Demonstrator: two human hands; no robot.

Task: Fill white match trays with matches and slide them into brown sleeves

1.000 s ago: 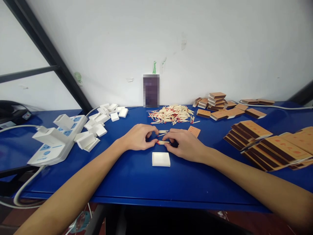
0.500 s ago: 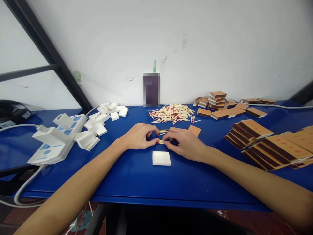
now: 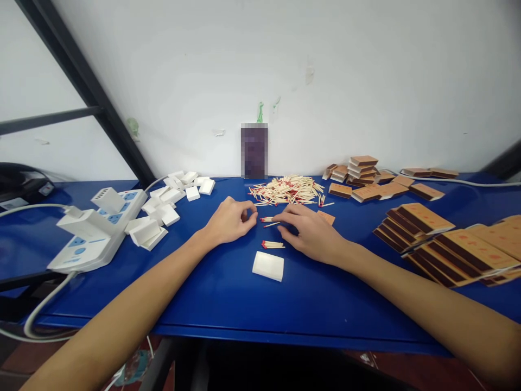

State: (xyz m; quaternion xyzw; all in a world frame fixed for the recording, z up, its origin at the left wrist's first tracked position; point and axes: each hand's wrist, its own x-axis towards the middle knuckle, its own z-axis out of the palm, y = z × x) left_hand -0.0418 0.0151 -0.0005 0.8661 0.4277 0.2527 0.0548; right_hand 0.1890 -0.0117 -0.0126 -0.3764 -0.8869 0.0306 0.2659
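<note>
On the blue bench [image 3: 195, 304], near the middle, can see 1 white tray [image 3: 267, 266], set slightly askew in front of both hands; cannot tell its way up or read its inside clearly. Just beyond, can see 1 small bundle of matches [image 3: 272, 245], laid side by side outside the tray, red heads to the left. Farther back, between the hands, can make out a few loose matches [image 3: 272, 224], also on bare bench.

See the left hand [image 3: 234, 220] to the left of these, curled, tips of thumb and forefinger close together; cannot tell of any match between them. See the right hand [image 3: 313, 233] opposite, loosely bent, thumb apart from forefinger, fingertips at the right ends of the loose matches; cannot tell touch from mere nearness. Partly behind this hand, notice 1 orange card [image 3: 326, 217].

Behind both hands, see a broad heap of matches [image 3: 288, 190], piled directly on the bench. To the left, beside a white power strip [image 3: 89, 252], see a jumble of white trays [image 3: 167, 215], some tilted on others. To the right, see large stacks of matchbox sleeves [image 3: 468, 250], and farther back a smaller group of sleeves [image 3: 363, 161], several with pale open ends in view; cannot tell their contents.
</note>
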